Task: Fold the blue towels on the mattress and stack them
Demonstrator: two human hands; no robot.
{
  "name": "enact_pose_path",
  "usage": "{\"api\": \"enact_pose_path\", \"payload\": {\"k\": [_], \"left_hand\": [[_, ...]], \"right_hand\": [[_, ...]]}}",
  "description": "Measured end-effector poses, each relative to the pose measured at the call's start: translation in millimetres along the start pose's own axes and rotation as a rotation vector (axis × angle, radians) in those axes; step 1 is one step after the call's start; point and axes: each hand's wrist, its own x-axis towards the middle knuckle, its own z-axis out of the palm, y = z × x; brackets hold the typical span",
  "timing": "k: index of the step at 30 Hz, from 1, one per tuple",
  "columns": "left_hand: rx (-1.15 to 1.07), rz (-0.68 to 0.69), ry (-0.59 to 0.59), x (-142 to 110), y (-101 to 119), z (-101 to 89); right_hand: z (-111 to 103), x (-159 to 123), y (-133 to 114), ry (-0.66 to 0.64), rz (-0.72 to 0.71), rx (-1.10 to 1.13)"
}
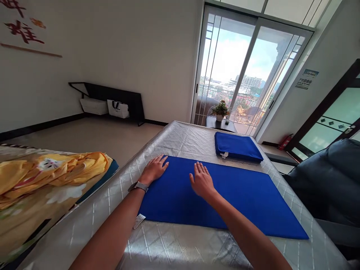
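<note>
Where the blue cloth [243, 193] lies: flat on the silver quilted surface [182, 134], in front of the wearer.
Long axis: L to R across the view, R end angled a bit nearer; short edges run near-far.
L hand [155, 168]: open, palm down at the cloth's far-L corner; watch [139, 186] on wrist.
R hand [203, 182]: open, fingers approx. straight, over mid cloth; can't tell if it's pressing or hovering.
Blue pcs: 2, i.e. 1 spread cloth + 1 folded stack [239, 146] just past the far edge, R side, apart from it.
White tags [139, 221]: 2, 1 per pc; the cloth's is at its near-L corner.
In the way: R forearm [242, 225] crosses the near edge, hiding part of it.
Around: yellow fabric [94, 161] at L; black padded seat [329, 180] at R; 1 potted plant [221, 109] beyond the far end, nr sliding glass door [225, 52]; 1 fire extinguisher [286, 142], far R.
</note>
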Motion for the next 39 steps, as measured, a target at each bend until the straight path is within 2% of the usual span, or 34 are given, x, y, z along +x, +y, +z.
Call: {"api": "enact_pose_path", "payload": {"k": [2, 4, 8, 15, 27, 39], "left_hand": [[0.004, 0.000, 0.018, -0.6, 0.5, 0.0], [0.001, 0.001, 0.041, -1.3, 1.0, 0.5], [-0.012, 0.017, 0.064, -2.1, 1.8, 1.6], [-0.019, 0.008, 0.042, -1.1, 1.4, 0.3], [0.014, -0.005, -0.031, 1.5, -1.6, -2.1], [-0.009, -0.007, -0.025, 2.7, -1.5, -2.0]], "right_hand": [[13.7, 3.3, -44.6, -0.031, -0.070, 0.091], [25.0, 4.8, -71.9, -0.047, -0.128, 0.135], [37.2, 5.6, -87.1, -0.107, -0.139, 0.162], [30.9, 3.9, -75.0, -0.169, -0.121, 0.185], [15.7, -10.5, -30.0, -0.183, -0.022, 0.164], [6.2, -20.2, -5.4, -0.184, 0.063, 0.142]]}}
